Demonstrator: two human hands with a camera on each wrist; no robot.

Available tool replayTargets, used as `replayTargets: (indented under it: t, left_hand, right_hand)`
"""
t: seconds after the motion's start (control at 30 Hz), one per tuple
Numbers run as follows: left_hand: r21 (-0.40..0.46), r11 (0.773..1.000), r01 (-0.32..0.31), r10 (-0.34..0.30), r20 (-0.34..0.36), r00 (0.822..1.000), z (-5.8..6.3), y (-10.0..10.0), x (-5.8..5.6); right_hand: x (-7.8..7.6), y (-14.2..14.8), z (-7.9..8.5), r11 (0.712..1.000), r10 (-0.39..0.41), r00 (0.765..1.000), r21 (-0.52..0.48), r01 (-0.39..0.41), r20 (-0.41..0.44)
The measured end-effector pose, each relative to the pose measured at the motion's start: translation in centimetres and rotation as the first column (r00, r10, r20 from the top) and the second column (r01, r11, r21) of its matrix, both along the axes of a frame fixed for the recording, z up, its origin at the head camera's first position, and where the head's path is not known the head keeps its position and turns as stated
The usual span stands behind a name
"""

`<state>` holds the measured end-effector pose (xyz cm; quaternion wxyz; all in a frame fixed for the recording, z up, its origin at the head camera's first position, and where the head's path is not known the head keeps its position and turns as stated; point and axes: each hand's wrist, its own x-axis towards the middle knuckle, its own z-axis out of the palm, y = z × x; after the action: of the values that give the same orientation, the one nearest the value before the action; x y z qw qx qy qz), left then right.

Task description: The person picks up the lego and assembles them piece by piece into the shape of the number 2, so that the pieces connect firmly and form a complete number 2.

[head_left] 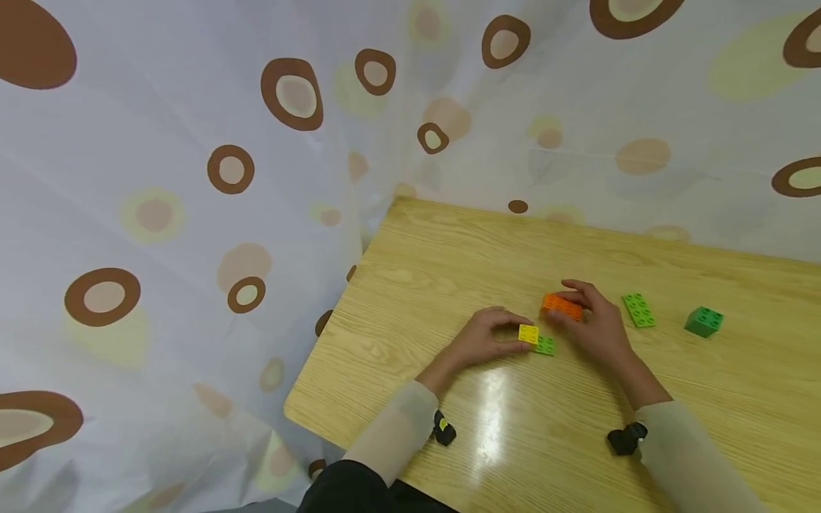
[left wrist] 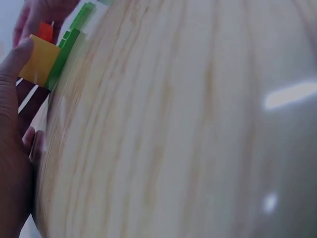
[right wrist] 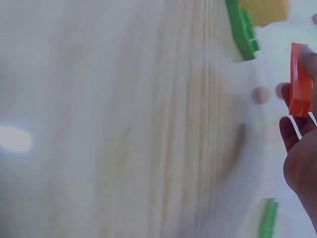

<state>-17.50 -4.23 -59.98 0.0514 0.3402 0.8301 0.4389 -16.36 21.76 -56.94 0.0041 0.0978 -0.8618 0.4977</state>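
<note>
Left hand (head_left: 484, 338) pinches a square yellow plastic block (head_left: 529, 334), right hand (head_left: 601, 324) an orange plastic brick (head_left: 561, 307) (studs up); best steady the light-green plastic plate (head_left: 545, 346) beside the left.

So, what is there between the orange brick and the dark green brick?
In the head view, first the right hand, which holds the orange brick, then the light green plate, before the dark green brick.

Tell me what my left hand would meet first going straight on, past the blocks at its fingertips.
Your left hand would probably meet your right hand or the orange block it holds; depth leaves which comes first unclear.
</note>
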Motion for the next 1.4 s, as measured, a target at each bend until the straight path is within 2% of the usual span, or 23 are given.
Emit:
replayTargets:
  t: [0.17,0.3,0.5,0.7,1.07,1.4]
  left_hand:
    - [-0.018,1.0,-0.011,0.012,0.013,1.0,0.2,-0.3,-0.1]
    - [-0.021,1.0,-0.015,0.016,0.022,1.0,0.3,-0.2,0.0]
    - [-0.022,1.0,-0.009,0.009,0.025,1.0,0.3,0.0,0.2]
    - [-0.01,1.0,-0.016,0.016,0.022,1.0,0.5,0.1,0.3]
    - [-0.016,1.0,0.0,0.0,-0.001,1.0,0.3,0.0,0.1]
    - [-0.022,1.0,-0.011,0.011,-0.001,1.0,0.3,-0.1,0.1]
  right_hand:
    - [2.6,-0.4,1.3,0.998,0.065,0.993,0.033,-0.062,-0.098]
    - [3.7,-1.2,1.6,0.99,0.13,0.972,0.086,-0.115,-0.197]
    - [4.3,-2.3,1.3,0.976,0.186,0.947,0.158,-0.149,-0.262]
    - [4.3,-2.9,1.4,0.973,0.168,0.938,0.201,-0.11,-0.302]
    - [3.9,-3.2,1.9,0.952,0.201,0.937,0.284,-0.117,-0.287]
    - [3.6,-3.5,3.5,0.919,0.265,0.946,0.346,-0.189,-0.188]
